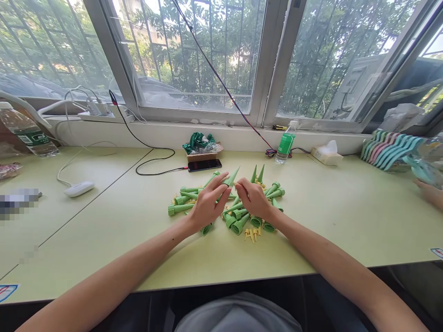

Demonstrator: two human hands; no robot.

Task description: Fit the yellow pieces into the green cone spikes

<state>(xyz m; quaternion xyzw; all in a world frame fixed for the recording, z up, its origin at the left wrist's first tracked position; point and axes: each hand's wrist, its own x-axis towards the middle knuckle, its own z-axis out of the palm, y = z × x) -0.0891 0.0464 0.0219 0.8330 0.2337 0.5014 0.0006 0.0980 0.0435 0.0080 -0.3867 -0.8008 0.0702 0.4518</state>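
Observation:
My left hand (pixel 210 203) is closed around a green plastic cone-shaped spike (pixel 233 176), its point tilted up and to the right. Close beside it, my right hand (pixel 253 198) is bent into a pinch near the spike's wide end; whatever lies between those fingertips is hidden. Beneath and around both hands spreads a loose pile of similar green spikes (pixel 239 226), some with open round ends facing me. Small yellow plastic nozzle-like pieces (pixel 252 234) lie among the spikes and at the pile's near edge.
Behind the pile are a plugged-in phone (pixel 205 165), a small cardboard box (pixel 203 156) with green wrapping, a water bottle (pixel 285 143) and a tissue pack (pixel 327 154). Pastel hangers (pixel 391 150) stand at right, near another person's hand (pixel 429 192). A white device (pixel 79 189) lies left.

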